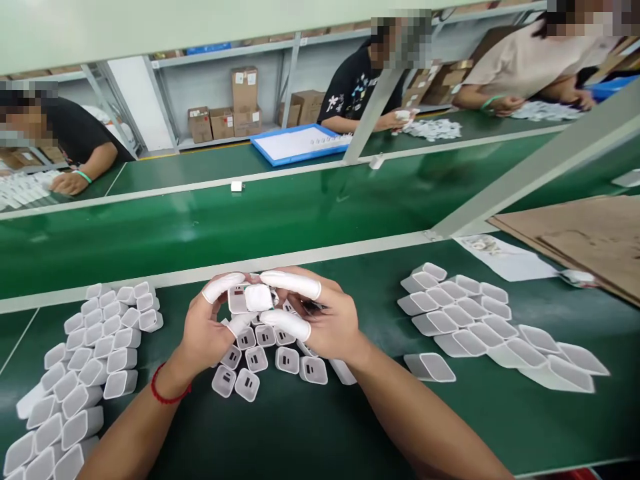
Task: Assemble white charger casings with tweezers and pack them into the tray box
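Observation:
My left hand (207, 327) and my right hand (320, 317) meet above the green bench, both wearing white finger cots. Between their fingertips they pinch a small white charger part (253, 298), the left gripping one piece and the right pressing a cap onto it. Below the hands lie several white charger bodies (265, 363) with USB ports facing up. A red string bracelet (167, 393) circles my left wrist.
Rows of empty white shells (85, 373) fill the bench at left, more lie at right (480, 320). A green conveyor belt (250, 220) runs beyond, carrying one white part (237, 187). Cardboard sheets (585, 240) rest at right. Three people work across the belt near a blue tray (295, 143).

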{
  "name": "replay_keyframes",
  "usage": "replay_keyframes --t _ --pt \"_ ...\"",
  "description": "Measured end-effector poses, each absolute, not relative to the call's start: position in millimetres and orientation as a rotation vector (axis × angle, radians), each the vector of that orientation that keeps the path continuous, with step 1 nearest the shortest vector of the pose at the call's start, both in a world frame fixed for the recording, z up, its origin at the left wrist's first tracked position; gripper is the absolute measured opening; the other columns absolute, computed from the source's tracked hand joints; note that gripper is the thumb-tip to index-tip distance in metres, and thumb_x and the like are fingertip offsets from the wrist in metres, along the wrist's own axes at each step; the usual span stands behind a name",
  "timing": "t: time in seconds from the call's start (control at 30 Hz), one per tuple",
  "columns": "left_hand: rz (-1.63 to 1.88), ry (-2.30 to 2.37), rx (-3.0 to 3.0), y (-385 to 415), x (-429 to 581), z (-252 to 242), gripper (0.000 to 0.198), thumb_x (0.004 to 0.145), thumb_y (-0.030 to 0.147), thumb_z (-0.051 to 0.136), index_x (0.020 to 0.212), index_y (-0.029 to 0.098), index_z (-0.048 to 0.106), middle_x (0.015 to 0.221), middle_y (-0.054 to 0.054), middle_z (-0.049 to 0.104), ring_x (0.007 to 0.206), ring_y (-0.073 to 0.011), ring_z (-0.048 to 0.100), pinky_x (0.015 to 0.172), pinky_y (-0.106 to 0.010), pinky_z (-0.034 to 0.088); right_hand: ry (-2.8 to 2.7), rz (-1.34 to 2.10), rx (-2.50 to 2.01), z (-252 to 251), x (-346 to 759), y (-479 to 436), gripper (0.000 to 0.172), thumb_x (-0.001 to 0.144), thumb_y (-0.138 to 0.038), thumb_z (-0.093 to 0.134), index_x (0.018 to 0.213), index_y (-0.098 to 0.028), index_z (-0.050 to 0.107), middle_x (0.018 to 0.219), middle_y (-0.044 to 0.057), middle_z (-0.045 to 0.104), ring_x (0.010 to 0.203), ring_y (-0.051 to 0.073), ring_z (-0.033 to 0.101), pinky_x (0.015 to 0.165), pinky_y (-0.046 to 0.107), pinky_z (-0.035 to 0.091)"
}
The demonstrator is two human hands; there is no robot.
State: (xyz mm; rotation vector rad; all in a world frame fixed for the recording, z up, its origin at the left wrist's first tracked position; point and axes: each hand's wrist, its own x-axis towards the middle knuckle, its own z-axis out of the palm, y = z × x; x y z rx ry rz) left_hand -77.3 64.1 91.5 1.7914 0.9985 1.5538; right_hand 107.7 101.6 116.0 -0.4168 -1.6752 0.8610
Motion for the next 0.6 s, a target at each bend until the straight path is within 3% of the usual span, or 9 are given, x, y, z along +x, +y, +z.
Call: replay_keyframes --t 0.1,0.33,0.43,0.6 --pt "1.560 1.016 1.814 64 -76 95 0.042 0.073 0.010 0.076 0.110 0.020 0.059 0.109 -0.008 0.064 0.103 -0.0207 0.064 0.087 -0.030 0.055 -1.651 0.848 -0.445 112 108 103 0.042 0.079 -0.020 0.076 0.120 -0.026 0.067 0.096 0.006 0.069 0.060 0.012 0.055 0.051 0.028 0.047" --pt "1.609 0.971 1.673 64 -73 92 0.043 0.072 0.007 0.072 0.101 0.023 0.045 0.085 0.003 0.056 0.069 -0.0107 0.060 0.066 -0.023 0.051 -1.526 1.005 -0.563 105 106 99 0.036 0.083 -0.027 0.073 0.118 -0.025 0.066 0.084 0.004 0.067 0.060 0.014 0.057 0.049 0.028 0.047" --pt "1.539 1.068 1.812 62 -76 90 0.049 0.076 0.012 0.073 0.116 0.023 0.047 0.090 0.000 0.057 0.077 -0.0127 0.059 0.071 -0.024 0.050 -1.574 0.991 -0.481 107 104 97 0.038 0.082 -0.023 0.073 0.120 -0.027 0.066 0.097 0.007 0.068 0.060 0.012 0.054 0.048 0.027 0.044" --pt "1.304 0.957 2.013 63 -83 92 0.053 0.088 0.021 0.060 0.136 0.022 0.039 0.118 -0.012 0.048 0.103 -0.0212 0.055 0.089 -0.036 0.050 -1.679 0.901 -0.382 111 103 96 0.045 0.080 -0.016 0.074 0.122 -0.029 0.065 0.094 0.005 0.065 0.058 0.010 0.050 0.046 0.024 0.041"
